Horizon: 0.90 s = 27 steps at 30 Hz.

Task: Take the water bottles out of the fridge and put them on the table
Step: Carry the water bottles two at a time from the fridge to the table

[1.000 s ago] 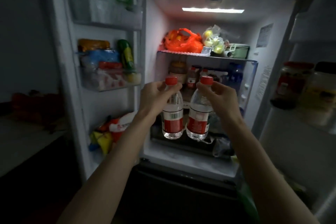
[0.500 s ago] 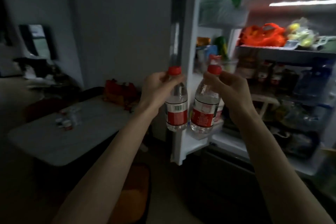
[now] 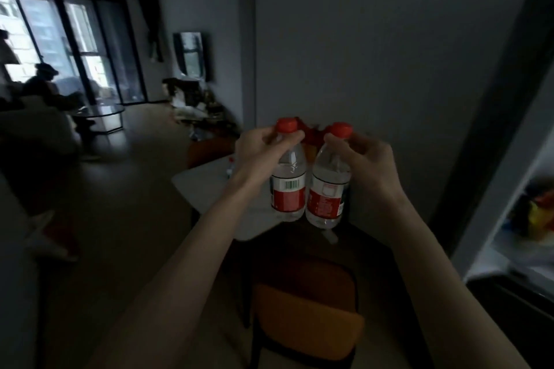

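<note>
While both arms were stretched forward above a white table [image 3: 207, 186], each hand carried one item by the neck. Item one: water bottle [image 3: 288, 186], clear, red cap, red label with barcode, hanging upright below the fingers of the left hand [image 3: 257, 150], which pinched it just under the cap. Item two: second water bottle [image 3: 328, 189], same make, red cap and red label, hanging upright below the fingers of the right hand [image 3: 367, 159], curled round its neck directly beneath the cap. The two bottles hung side by side, their bodies touching or very nearly so; which, could not be told. Both were held in the air, their bases clear of the tabletop below the fingers. Item three: chair [image 3: 305, 320], orange seat, dark frame, beneath the bottles and nearer the person than the fingertips. Item four: small red-capped object [image 3: 230, 165] on the table, just left of the left wrist, too blurred to identify. Item five: open fridge door [image 3: 515, 219], at the far right, well apart from the right hand
</note>
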{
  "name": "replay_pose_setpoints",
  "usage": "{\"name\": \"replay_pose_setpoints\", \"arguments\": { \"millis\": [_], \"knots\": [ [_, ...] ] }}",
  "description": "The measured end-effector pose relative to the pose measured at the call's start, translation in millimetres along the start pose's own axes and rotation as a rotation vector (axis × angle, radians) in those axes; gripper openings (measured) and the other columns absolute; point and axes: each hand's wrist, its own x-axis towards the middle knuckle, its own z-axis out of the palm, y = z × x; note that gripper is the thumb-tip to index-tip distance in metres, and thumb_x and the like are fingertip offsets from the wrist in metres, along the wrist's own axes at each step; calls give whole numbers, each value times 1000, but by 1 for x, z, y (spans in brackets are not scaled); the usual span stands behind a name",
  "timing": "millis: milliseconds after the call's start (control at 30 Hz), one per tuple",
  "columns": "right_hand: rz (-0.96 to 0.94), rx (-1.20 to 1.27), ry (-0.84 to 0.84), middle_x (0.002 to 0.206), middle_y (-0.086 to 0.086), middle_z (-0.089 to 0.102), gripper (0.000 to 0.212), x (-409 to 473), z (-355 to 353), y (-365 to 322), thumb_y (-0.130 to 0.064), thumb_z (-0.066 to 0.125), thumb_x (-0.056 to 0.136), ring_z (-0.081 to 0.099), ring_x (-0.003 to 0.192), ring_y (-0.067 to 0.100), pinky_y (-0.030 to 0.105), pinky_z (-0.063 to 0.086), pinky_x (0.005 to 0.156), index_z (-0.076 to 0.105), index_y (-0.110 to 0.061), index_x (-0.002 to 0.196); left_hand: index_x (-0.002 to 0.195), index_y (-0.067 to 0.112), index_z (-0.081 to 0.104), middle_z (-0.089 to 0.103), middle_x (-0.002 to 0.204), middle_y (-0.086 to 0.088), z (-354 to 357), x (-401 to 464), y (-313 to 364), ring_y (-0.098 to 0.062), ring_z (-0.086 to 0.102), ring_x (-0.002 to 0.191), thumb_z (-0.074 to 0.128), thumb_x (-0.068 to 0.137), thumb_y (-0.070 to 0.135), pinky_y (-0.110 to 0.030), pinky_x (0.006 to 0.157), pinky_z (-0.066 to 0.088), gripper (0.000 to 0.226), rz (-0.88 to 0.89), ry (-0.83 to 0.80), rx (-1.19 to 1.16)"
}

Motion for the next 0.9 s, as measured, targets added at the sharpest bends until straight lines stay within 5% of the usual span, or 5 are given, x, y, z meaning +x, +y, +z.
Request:
{"name": "replay_pose_setpoints", "arguments": {
  "millis": [67, 267, 500, 900],
  "knots": [
    [-3, -3, -20, 98, -4, 76, 34, 19, 38, 8, -54, 73, 77, 70, 100, 15, 46, 54, 94, 76, -26, 96, 88, 23, 78, 77, 84, 5, -31, 19, -19, -8, 73, 82, 78, 78, 41, -36, 84, 59, 21, -8, 52, 43],
    [-21, 44, -94, 93, -9, 76, 24, 97, 150, 40, -38, 75, 84, 70, 90, 1, 19, 48, 76, 77, -20, 100, 91, 24, 78, 77, 85, 8, -113, 88, -76, -5, 71, 83, 76, 80, 41, -36, 86, 58, 21, -35, 135, 133],
    [-21, 98, -147, 95, -10, 75, 27, 205, 279, 79, -35, 76, 83, 68, 89, -2, 16, 49, 72, 75, -22, 106, 90, 23, 77, 77, 87, 1, -193, 200, -149, -13, 73, 86, 77, 77, 43, -48, 88, 57, 24, -119, 193, 143],
    [41, -56, -31, 86, -19, 67, 17, 330, 446, 167, -30, 74, 86, 63, 82, -10, 16, 52, 77, 71, -27, 102, 90, 19, 77, 76, 85, 3, -286, 377, -301, -9, 71, 83, 78, 77, 42, -37, 80, 58, 26, -143, 34, 179]
  ]
}}
